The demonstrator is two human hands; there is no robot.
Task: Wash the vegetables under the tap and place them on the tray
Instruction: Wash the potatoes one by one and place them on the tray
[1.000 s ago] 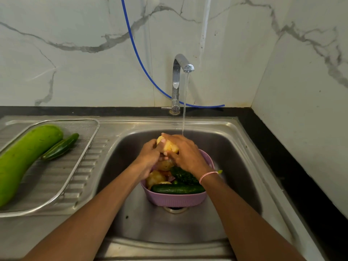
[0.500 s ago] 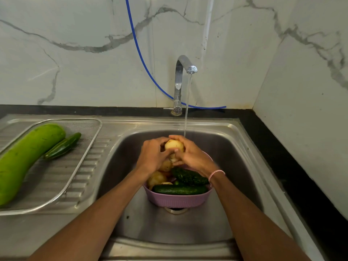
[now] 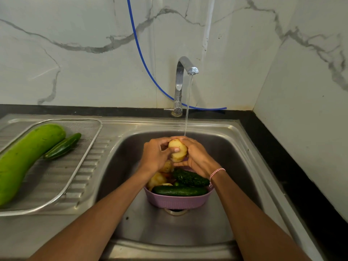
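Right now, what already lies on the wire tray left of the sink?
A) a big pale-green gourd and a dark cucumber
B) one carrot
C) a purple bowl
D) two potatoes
A: a big pale-green gourd and a dark cucumber lie side by side on the tray, while the left hand and right hand grip a potato under the running tap.
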